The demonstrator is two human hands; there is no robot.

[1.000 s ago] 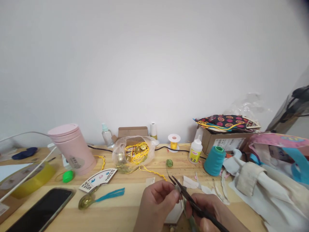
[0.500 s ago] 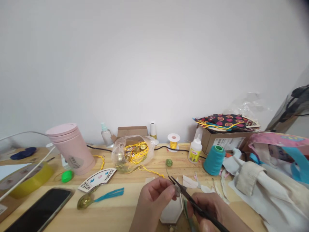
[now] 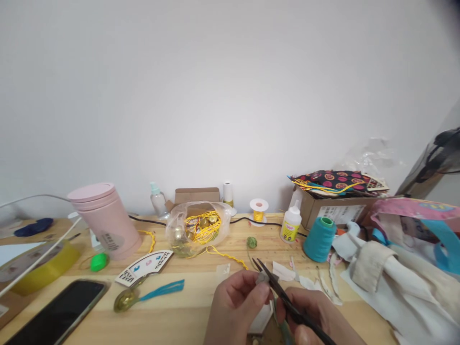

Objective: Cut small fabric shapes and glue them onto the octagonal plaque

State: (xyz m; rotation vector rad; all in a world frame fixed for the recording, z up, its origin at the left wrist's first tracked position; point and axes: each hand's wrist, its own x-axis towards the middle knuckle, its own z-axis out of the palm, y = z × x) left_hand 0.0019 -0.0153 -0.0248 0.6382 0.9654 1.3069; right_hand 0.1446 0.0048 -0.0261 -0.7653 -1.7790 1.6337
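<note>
My left hand point(image 3: 237, 304) is closed, pinching a small grey piece point(image 3: 262, 277) between thumb and fingertips; its kind is too small to tell. In my right hand point(image 3: 305, 311) is a pair of dark tweezers point(image 3: 285, 299). Their two pointed tips stand slightly apart right beside the grey piece, and I cannot tell whether they grip it. Beneath the hands lies a white, pale-edged hexagonal piece point(image 3: 261, 320), partly covered by my left hand. A green strip point(image 3: 284, 329) shows under my right hand.
Pale scraps point(image 3: 283, 270), a glue bottle point(image 3: 291, 224) and a teal thread cone point(image 3: 319, 239) lie beyond my hands. White cloth point(image 3: 406, 292) covers the right side. Leftward are a teal tassel point(image 3: 163, 290), a phone point(image 3: 59, 314), a pink canister point(image 3: 106, 223) and a plastic bag point(image 3: 197, 227) of bells and yellow cord.
My left hand has shifted slightly right and down with the grey piece, covering more of the hexagonal piece. The tweezer tips are spread wider than before.
</note>
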